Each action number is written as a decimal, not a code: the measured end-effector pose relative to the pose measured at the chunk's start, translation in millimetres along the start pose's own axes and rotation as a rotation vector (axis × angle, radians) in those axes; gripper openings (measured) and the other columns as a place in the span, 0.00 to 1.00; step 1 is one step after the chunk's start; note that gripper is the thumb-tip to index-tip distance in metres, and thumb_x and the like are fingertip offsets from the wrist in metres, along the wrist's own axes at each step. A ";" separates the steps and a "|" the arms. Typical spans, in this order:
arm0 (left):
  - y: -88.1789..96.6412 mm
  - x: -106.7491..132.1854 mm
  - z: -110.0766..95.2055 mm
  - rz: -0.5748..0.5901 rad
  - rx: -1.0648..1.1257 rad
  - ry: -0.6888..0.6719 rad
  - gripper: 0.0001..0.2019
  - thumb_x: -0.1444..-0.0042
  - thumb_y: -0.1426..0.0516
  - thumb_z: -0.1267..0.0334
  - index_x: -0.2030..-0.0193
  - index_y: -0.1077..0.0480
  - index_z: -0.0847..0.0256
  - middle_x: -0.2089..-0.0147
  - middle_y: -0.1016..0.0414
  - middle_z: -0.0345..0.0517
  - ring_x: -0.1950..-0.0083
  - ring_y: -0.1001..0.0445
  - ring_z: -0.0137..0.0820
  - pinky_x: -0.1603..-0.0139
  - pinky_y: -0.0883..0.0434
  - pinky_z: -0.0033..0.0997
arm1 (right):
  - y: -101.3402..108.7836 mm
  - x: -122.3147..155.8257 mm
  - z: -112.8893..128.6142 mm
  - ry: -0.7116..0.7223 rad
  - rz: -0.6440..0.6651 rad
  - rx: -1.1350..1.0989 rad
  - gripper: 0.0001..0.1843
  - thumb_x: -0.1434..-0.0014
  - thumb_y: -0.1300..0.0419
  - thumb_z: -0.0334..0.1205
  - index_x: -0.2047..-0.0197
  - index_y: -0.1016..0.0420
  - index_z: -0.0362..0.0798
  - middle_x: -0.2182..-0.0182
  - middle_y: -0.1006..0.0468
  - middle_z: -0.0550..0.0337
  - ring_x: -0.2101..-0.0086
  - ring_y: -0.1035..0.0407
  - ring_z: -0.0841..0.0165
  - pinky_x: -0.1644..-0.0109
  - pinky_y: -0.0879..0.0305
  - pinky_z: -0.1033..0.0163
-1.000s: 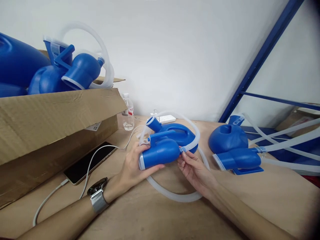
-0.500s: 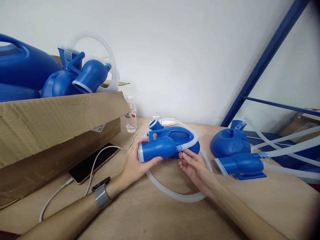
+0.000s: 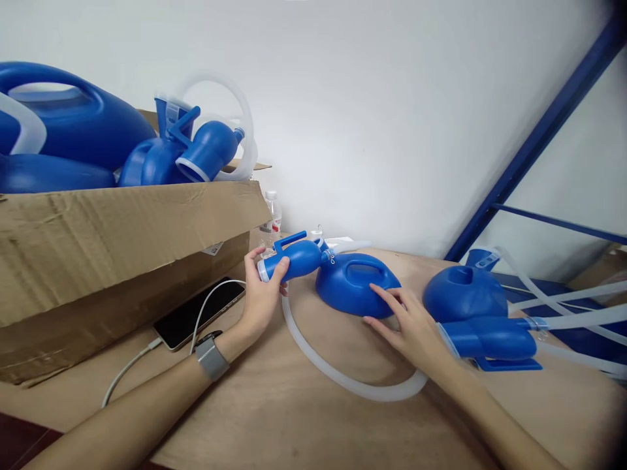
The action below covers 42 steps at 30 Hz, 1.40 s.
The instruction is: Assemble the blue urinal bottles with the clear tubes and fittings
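My left hand point(image 3: 264, 282) is wrapped around the blue urinal funnel point(image 3: 304, 259), whose handle points up and whose pale rim faces left. A small metal clip point(image 3: 332, 257) sits at its narrow end, where the white tube point(image 3: 355, 246) runs off to the back. Beside it lies the blue urinal bottle point(image 3: 360, 284) with its carry handle on top. Fingers spread, my right hand point(image 3: 404, 320) reaches over the bottle's right side; whether the fingertips touch it I cannot tell. A white hose point(image 3: 333, 372) loops across the table in front and passes behind my right forearm.
An opened cardboard box point(image 3: 122, 248) full of blue urinals stands at left. Near it are a phone point(image 3: 196, 316) with a white cable and a clear water bottle point(image 3: 273, 212). Another blue bottle point(image 3: 465, 294) and funnel point(image 3: 494, 337) lie at right, before a blue metal frame point(image 3: 529, 143).
My left hand has tilted the funnel and moved it back and away from the bottle's front. My right hand has left the clip and opened over the bottle. The view has shifted slightly.
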<state>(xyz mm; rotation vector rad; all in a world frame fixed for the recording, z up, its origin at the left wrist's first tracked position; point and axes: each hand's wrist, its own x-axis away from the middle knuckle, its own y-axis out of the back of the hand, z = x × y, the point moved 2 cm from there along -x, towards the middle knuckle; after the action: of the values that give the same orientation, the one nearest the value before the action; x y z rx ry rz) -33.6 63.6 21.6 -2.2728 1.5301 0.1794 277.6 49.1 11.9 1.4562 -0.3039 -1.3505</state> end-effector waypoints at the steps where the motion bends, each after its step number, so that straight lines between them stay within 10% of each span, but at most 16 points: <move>1: 0.6 -1.4 0.3 0.010 -0.014 0.008 0.32 0.42 0.34 0.43 0.40 0.41 0.53 0.56 0.27 0.41 0.74 0.25 0.26 0.79 0.26 0.25 | 0.0 -0.8 -2.6 0.010 -0.025 0.050 0.33 0.35 0.38 0.59 0.30 0.28 0.57 0.47 0.24 0.42 0.48 0.28 0.46 0.45 0.30 0.41; 8: -0.4 -0.2 9.5 0.273 -0.081 0.043 0.34 0.43 0.34 0.41 0.36 0.36 0.55 0.48 0.25 0.50 0.65 0.21 0.32 0.76 0.24 0.27 | -15.7 -9.4 -25.2 -0.111 -0.032 0.065 0.55 0.37 0.40 0.68 0.19 0.61 0.54 0.24 0.50 0.39 0.29 0.47 0.39 0.30 0.40 0.34; 13: -7.9 11.4 15.3 0.575 -0.141 -0.060 0.25 0.46 0.31 0.47 0.45 0.26 0.56 0.49 0.20 0.51 0.50 0.19 0.42 0.54 0.19 0.39 | -18.2 -10.2 -33.5 -0.092 0.063 0.008 0.45 0.33 0.43 0.64 0.21 0.50 0.55 0.25 0.46 0.44 0.28 0.46 0.43 0.28 0.40 0.39; 18: -15.0 23.4 17.2 0.870 -0.200 0.019 0.19 0.39 0.36 0.44 0.55 0.20 0.59 0.58 0.18 0.48 0.58 0.19 0.39 0.56 0.21 0.38 | -7.1 -11.3 -29.1 -0.084 0.103 -0.149 0.37 0.33 0.40 0.58 0.25 0.39 0.58 0.26 0.45 0.48 0.28 0.46 0.48 0.26 0.45 0.40; 24: -9.5 8.1 20.3 0.670 -0.320 -0.101 0.28 0.28 0.53 0.44 0.61 0.19 0.60 0.61 0.15 0.51 0.58 0.17 0.41 0.54 0.20 0.43 | -10.5 -13.3 -44.8 -0.381 -0.174 -0.655 0.24 0.43 0.32 0.57 0.48 0.26 0.54 0.37 0.25 0.47 0.32 0.37 0.46 0.26 0.46 0.36; 28: -8.0 -8.7 19.5 0.575 -0.512 -0.177 0.20 0.31 0.49 0.50 0.61 0.21 0.60 0.60 0.15 0.50 0.57 0.18 0.40 0.52 0.21 0.41 | -10.0 -12.2 -40.1 -0.468 -0.362 -0.744 0.28 0.39 0.34 0.60 0.41 0.32 0.57 0.34 0.29 0.48 0.31 0.38 0.52 0.27 0.42 0.40; 33: -26.7 -37.3 29.2 0.579 -0.709 -0.238 0.15 0.39 0.45 0.65 0.48 0.23 0.61 0.44 0.19 0.56 0.45 0.21 0.45 0.41 0.24 0.46 | -13.1 -7.1 -18.4 -0.222 -0.141 -0.280 0.33 0.33 0.42 0.61 0.29 0.34 0.58 0.21 0.56 0.53 0.24 0.59 0.49 0.22 0.55 0.38; 42: -75.1 -80.5 68.9 0.707 -0.863 -0.231 0.11 0.48 0.42 0.67 0.58 0.23 0.58 0.50 0.18 0.52 0.45 0.22 0.47 0.40 0.26 0.44 | -23.4 0.3 -18.2 -0.040 0.024 -0.062 0.31 0.30 0.45 0.43 0.26 0.40 0.52 0.21 0.56 0.50 0.23 0.65 0.51 0.23 0.53 0.36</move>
<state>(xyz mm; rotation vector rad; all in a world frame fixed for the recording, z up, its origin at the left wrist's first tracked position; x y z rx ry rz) 10.8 184.3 3.0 -1.9661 2.3433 1.4792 282.3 67.4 -11.0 1.3715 -0.3017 -1.3595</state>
